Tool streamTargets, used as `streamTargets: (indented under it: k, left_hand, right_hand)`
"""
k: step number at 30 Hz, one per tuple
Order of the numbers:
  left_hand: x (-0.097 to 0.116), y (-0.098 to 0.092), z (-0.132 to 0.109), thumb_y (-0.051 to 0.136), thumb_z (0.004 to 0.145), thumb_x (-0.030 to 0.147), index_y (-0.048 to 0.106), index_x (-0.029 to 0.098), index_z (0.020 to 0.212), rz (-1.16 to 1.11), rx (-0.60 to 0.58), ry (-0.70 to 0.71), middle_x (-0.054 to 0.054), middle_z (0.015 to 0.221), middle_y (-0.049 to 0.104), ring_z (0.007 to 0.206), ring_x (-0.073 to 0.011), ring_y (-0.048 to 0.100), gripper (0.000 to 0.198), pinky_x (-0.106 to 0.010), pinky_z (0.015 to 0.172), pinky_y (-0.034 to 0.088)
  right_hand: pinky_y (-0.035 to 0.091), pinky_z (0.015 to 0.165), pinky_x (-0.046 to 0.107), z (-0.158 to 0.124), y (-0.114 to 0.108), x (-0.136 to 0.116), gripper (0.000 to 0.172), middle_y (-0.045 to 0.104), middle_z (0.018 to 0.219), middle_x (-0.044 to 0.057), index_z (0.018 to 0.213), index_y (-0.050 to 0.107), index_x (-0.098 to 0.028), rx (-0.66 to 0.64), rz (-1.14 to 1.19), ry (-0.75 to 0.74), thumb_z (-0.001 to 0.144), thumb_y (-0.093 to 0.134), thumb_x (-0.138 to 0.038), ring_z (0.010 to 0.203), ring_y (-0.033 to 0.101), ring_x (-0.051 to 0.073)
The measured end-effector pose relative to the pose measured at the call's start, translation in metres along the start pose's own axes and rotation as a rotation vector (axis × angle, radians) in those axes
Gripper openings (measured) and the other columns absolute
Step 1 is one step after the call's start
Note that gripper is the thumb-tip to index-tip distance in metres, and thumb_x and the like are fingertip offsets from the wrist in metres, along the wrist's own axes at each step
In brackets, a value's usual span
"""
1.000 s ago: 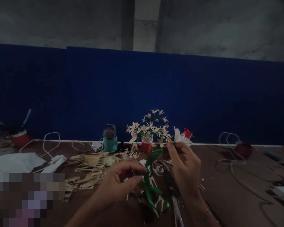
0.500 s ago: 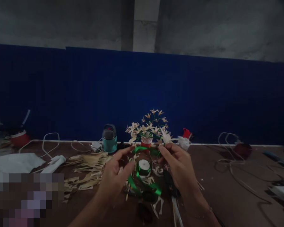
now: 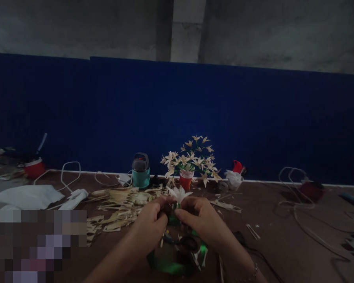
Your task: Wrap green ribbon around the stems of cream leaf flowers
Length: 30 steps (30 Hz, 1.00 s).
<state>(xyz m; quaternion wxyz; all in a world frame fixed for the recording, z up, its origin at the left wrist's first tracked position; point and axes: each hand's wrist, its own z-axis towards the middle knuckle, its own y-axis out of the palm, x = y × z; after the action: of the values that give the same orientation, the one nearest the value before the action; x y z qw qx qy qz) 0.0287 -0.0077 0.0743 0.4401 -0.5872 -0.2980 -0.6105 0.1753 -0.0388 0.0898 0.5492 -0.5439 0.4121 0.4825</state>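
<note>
A white artificial flower stands upright between my two hands, its petals spread above the fingertips. My right hand is closed in a pinch at the flower's base. From the other side my left hand meets it with bent, closed fingers, on the green ribbon by the base. The exact grip is partly hidden by the fingers. Below the hands the glossy ribbon hangs in a wide loop. Scissors with dark handles lie on the table under my hands, partly covered.
Behind my hands a red cup holds many pale flowers. Dry husk pieces spread to the left, near a teal container. A crumpled white bag and looped cables lie right. A blue panel runs along the back.
Both hands have come closer together, and the flower has moved down and left between them. The ribbon, earlier stretched between the hands, now hangs lower. The view has shifted slightly.
</note>
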Motion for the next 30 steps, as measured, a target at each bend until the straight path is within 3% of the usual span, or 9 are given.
streamTargets:
  k: [6, 8, 11, 15, 20, 23, 26, 28, 30]
  left_hand:
    - [0.002, 0.004, 0.003, 0.043, 0.061, 0.012, 0.057, 0.015, 0.077, -0.154, -0.027, -0.187, 0.003, 0.054, 0.055, 0.052, -0.0116, 0.05, 0.021, -0.022, 0.051, 0.039]
    - [0.003, 0.003, 0.004, 0.047, 0.057, 0.013, 0.056, 0.015, 0.065, -0.178, -0.036, -0.207, 0.004, 0.051, 0.053, 0.05, -0.0098, 0.047, 0.011, -0.02, 0.049, 0.036]
    - [0.006, 0.0, 0.004, 0.054, 0.054, 0.014, 0.054, 0.014, 0.055, -0.217, -0.14, -0.232, 0.005, 0.05, 0.052, 0.05, -0.0085, 0.046, 0.001, -0.02, 0.05, 0.035]
    - [0.008, -0.001, 0.003, 0.061, 0.05, 0.016, 0.055, 0.014, 0.053, -0.286, -0.221, -0.255, 0.005, 0.049, 0.052, 0.049, -0.0077, 0.047, 0.007, -0.02, 0.051, 0.035]
    - [0.001, 0.002, 0.004, 0.061, 0.051, 0.014, 0.053, 0.015, 0.052, -0.244, -0.182, -0.201, 0.007, 0.044, 0.047, 0.044, -0.0061, 0.04, 0.008, -0.019, 0.046, 0.031]
    - [-0.001, 0.0, 0.005, 0.061, 0.057, 0.015, 0.055, 0.015, 0.057, -0.209, -0.22, -0.178, 0.006, 0.048, 0.048, 0.046, -0.0074, 0.042, 0.006, -0.02, 0.047, 0.032]
    - [0.004, -0.005, 0.003, 0.058, 0.063, 0.015, 0.061, 0.016, 0.06, -0.043, -0.274, -0.012, 0.001, 0.066, 0.056, 0.066, -0.0126, 0.052, 0.004, -0.023, 0.061, 0.039]
    - [0.009, -0.008, 0.001, 0.057, 0.066, 0.014, 0.065, 0.017, 0.061, 0.126, -0.243, 0.103, -0.002, 0.078, 0.058, 0.081, -0.0158, 0.052, 0.01, -0.025, 0.071, 0.039]
    - [0.012, -0.01, -0.002, 0.054, 0.067, 0.012, 0.067, 0.018, 0.061, 0.249, -0.22, 0.124, -0.002, 0.077, 0.058, 0.081, -0.016, 0.052, 0.015, -0.025, 0.07, 0.04]
  right_hand:
    - [0.029, 0.039, 0.016, -0.002, -0.009, -0.001, 0.02, 0.047, 0.045, -0.007, 0.059, 0.051, -0.016, -0.138, 0.21, 0.099, 0.067, 0.064, -0.028, 0.039, 0.039, 0.005]
    - [0.027, 0.038, 0.016, -0.002, -0.012, 0.001, 0.022, 0.048, 0.044, -0.007, 0.06, 0.051, -0.015, -0.188, 0.287, 0.115, 0.067, 0.066, -0.029, 0.038, 0.038, 0.004]
    - [0.027, 0.039, 0.016, -0.003, -0.015, 0.002, 0.022, 0.05, 0.045, -0.005, 0.061, 0.054, -0.014, -0.241, 0.308, 0.094, 0.068, 0.067, -0.031, 0.038, 0.04, 0.004]
    - [0.03, 0.04, 0.017, -0.002, -0.016, 0.002, 0.024, 0.053, 0.049, -0.003, 0.061, 0.059, -0.012, -0.257, 0.283, 0.075, 0.067, 0.067, -0.034, 0.039, 0.04, 0.004]
    - [0.031, 0.039, 0.017, 0.001, -0.017, 0.003, 0.024, 0.051, 0.046, -0.005, 0.059, 0.057, -0.013, -0.2, 0.278, 0.084, 0.064, 0.069, -0.034, 0.039, 0.04, 0.005]
    - [0.029, 0.038, 0.017, 0.001, -0.018, 0.002, 0.023, 0.051, 0.047, -0.005, 0.057, 0.055, -0.014, -0.213, 0.273, 0.096, 0.064, 0.068, -0.032, 0.039, 0.04, 0.005]
    - [0.029, 0.038, 0.017, 0.0, -0.018, 0.001, 0.022, 0.049, 0.046, -0.006, 0.055, 0.053, -0.016, -0.227, 0.252, 0.105, 0.065, 0.067, -0.031, 0.039, 0.039, 0.005]
    - [0.03, 0.038, 0.016, 0.0, -0.017, 0.0, 0.021, 0.047, 0.045, -0.006, 0.053, 0.052, -0.016, -0.234, 0.191, 0.089, 0.065, 0.065, -0.027, 0.039, 0.039, 0.005]
    - [0.029, 0.037, 0.016, 0.0, -0.016, -0.001, 0.021, 0.045, 0.043, -0.007, 0.05, 0.051, -0.016, -0.238, 0.097, 0.073, 0.066, 0.062, -0.023, 0.039, 0.039, 0.005]
